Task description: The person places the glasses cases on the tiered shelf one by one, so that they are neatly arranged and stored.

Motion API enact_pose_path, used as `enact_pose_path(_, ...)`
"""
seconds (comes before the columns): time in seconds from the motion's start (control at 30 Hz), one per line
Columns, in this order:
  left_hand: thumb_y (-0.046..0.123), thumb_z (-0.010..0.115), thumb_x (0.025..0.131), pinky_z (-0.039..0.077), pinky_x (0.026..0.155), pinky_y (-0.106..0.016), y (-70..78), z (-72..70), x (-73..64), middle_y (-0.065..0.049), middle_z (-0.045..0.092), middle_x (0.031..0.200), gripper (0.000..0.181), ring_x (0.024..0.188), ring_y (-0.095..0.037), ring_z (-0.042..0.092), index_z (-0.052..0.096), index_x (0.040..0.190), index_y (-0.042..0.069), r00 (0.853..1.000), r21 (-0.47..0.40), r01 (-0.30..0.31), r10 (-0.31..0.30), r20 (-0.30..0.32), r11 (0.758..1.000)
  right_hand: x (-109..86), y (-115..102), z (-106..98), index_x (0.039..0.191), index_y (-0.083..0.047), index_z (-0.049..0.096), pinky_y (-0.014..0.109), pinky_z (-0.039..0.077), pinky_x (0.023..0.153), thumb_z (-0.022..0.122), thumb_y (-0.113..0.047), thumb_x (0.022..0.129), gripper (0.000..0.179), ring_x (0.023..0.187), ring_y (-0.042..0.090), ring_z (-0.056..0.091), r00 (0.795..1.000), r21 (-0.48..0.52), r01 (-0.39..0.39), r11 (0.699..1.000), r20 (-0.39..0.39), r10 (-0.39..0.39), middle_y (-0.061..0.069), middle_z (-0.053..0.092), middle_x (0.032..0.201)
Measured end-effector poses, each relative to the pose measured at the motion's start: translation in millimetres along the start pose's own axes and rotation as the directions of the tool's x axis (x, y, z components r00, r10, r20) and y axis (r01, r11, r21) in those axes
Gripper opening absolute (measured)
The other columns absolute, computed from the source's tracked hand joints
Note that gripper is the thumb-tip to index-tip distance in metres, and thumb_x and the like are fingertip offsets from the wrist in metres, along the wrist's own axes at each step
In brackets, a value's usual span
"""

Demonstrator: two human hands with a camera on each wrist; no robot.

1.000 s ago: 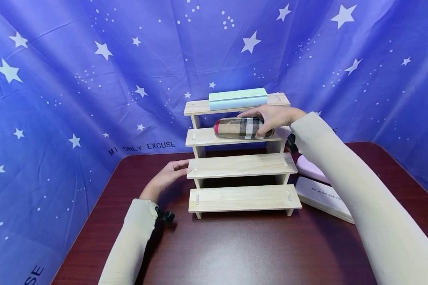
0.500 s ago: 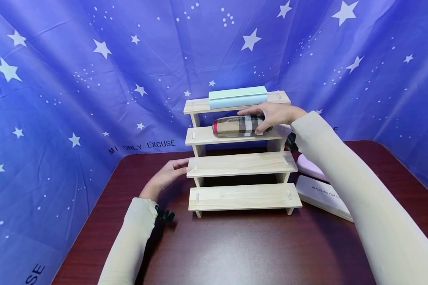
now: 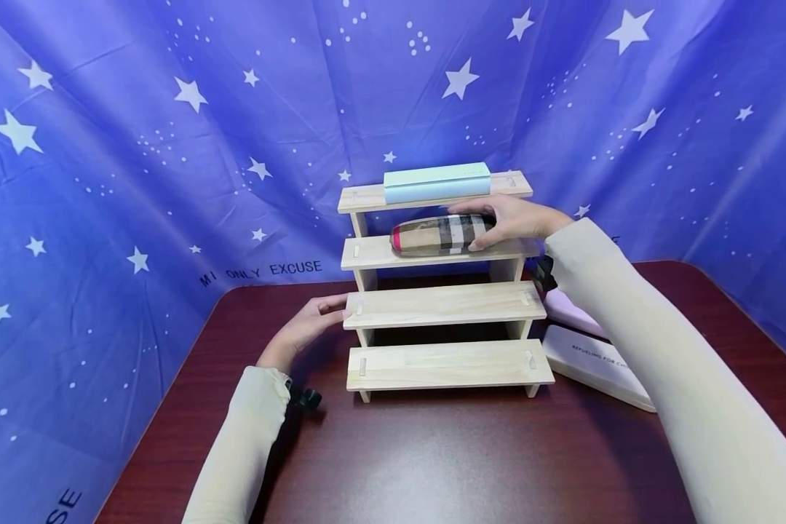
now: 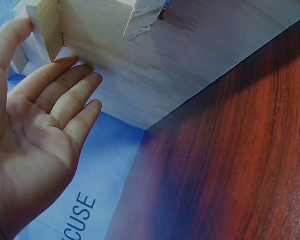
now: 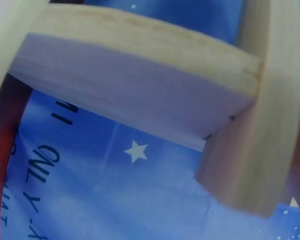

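Observation:
A stepped wooden shelf (image 3: 445, 304) stands on the table in the head view. On its second step from the top lies a tan glasses case with a black-and-white plaid band and a red stripe (image 3: 419, 239). My right hand (image 3: 511, 220) holds its right end, thumb in front and fingers behind, covering that end. At the shelf's left side, my left hand (image 3: 308, 324) pinches the end of the third step. The left wrist view shows that hand's thumb and fingers (image 4: 80, 107) on either side of the board end (image 4: 44, 30).
A light blue case (image 3: 437, 183) sits on the top step. Right of the shelf lie a white case with printed letters (image 3: 592, 364) and a lilac case (image 3: 571, 311), partly behind my right sleeve. A blue starry curtain (image 3: 288, 145) hangs behind the dark red table (image 3: 393, 451).
The plaid case has shifted slightly left on its step. My right hand has moved a little right along it, uncovering more of the plaid band. My left hand stays at the shelf.

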State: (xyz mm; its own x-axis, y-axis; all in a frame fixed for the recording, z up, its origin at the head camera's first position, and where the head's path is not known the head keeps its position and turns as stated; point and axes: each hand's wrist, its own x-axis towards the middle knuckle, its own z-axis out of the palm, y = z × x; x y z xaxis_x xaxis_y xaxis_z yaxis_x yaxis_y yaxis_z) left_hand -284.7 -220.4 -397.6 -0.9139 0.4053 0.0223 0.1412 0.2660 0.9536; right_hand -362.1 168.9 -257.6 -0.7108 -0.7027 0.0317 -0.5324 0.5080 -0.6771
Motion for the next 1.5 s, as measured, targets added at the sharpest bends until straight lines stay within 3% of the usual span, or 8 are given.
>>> enact_pose_path(0.3,0.009,0.057,0.091,0.04,0.093,-0.02,0.5,1.1,-0.7,-0.025,0.052,0.131,0.049,0.104,-0.004,0.054,0.044,0.137,-0.006,1.0,-0.024,-0.005,0.005,-0.002,1.0,-17.0,5,1,0.147,-0.006,0.031,0.049,0.017,0.112,0.077,-0.019,0.078,0.084,0.139,0.03,0.023,0.996,0.005,-0.069,0.998,-0.05,0.069,0.01,0.028,0.152)
enact_pose_path(0.53,0.011,0.057,0.092,0.038,0.096,-0.023,-2.0,1.4,-1.2,-0.023,0.052,0.132,0.05,0.107,-0.004,0.053,0.044,0.137,-0.004,1.0,-0.027,0.012,-0.012,-0.002,1.0,-34.6,9,-1,0.146,-0.003,0.031,0.046,0.028,0.109,0.074,-0.018,0.081,0.079,0.132,0.033,0.037,0.991,0.023,-0.073,0.997,-0.107,0.075,0.016,0.036,0.148)
enact_pose_path(0.67,0.011,0.057,0.092,0.039,0.096,-0.023,-3.3,1.2,-1.3,-0.023,0.051,0.132,0.05,0.107,-0.005,0.053,0.044,0.137,-0.004,1.0,-0.051,0.007,-0.006,0.002,0.999,-50.3,10,0,0.147,-0.006,0.032,0.049,0.035,0.103,0.071,-0.018,0.084,0.075,0.125,0.037,0.045,0.988,-0.001,-0.081,0.997,-0.13,0.081,0.017,0.04,0.145)
enact_pose_path(0.9,0.011,0.056,0.091,0.039,0.097,-0.026,0.3,-0.2,-2.4,-0.025,0.051,0.132,0.051,0.107,-0.005,0.052,0.043,0.137,-0.006,1.0,-0.033,-0.006,0.006,-0.003,0.999,-86.6,10,0,0.147,-0.009,0.032,0.051,0.035,0.102,0.069,-0.018,0.086,0.072,0.127,0.041,0.042,0.977,-0.021,-0.106,0.994,-0.186,0.1,0.014,0.038,0.147)
enact_pose_path(1.03,0.009,0.055,0.092,0.039,0.096,-0.024,-0.5,1.6,-1.5,-0.025,0.05,0.133,0.05,0.107,-0.004,0.052,0.042,0.138,-0.006,1.0,-0.04,0.004,-0.004,0.003,0.999,-114.5,17,6,0.146,-0.011,0.036,0.035,0.039,0.102,0.07,-0.017,0.085,0.07,0.124,0.03,0.047,0.967,-0.05,-0.096,0.994,-0.242,0.081,0.012,0.043,0.144)
enact_pose_path(1.2,0.008,0.055,0.093,0.039,0.094,-0.021,-0.2,3.6,-1.7,-0.025,0.049,0.133,0.049,0.106,-0.005,0.052,0.042,0.138,-0.006,1.0,-0.052,0.003,-0.003,0.007,0.999,-151.0,26,21,0.145,-0.018,0.038,0.006,0.036,0.089,0.071,-0.016,0.084,0.069,0.115,-0.004,0.048,0.947,-0.103,-0.096,0.99,-0.315,0.059,0.009,0.048,0.14)
enact_pose_path(1.3,0.008,0.055,0.093,0.04,0.093,-0.019,-0.5,3.6,-2.2,-0.025,0.05,0.133,0.049,0.105,-0.003,0.053,0.042,0.138,-0.006,1.0,-0.053,0.005,-0.004,0.005,0.999,-170.1,30,33,0.144,-0.019,0.041,0.004,0.036,0.087,0.071,-0.012,0.083,0.068,0.111,-0.013,0.046,0.94,-0.118,-0.085,0.989,-0.34,0.041,0.003,0.053,0.136)
enact_pose_path(1.5,0.009,0.055,0.092,0.04,0.094,-0.02,-3.6,3.0,-2.1,-0.027,0.052,0.129,0.049,0.103,-0.003,0.055,0.043,0.137,-0.007,1.0,-0.059,-0.014,0.013,-0.011,0.998,-198.3,38,61,0.137,-0.015,0.051,0.005,0.037,0.085,0.075,-0.004,0.076,0.066,0.108,-0.011,0.05,0.917,-0.132,-0.049,0.99,-0.399,-0.008,-0.015,0.058,0.125)
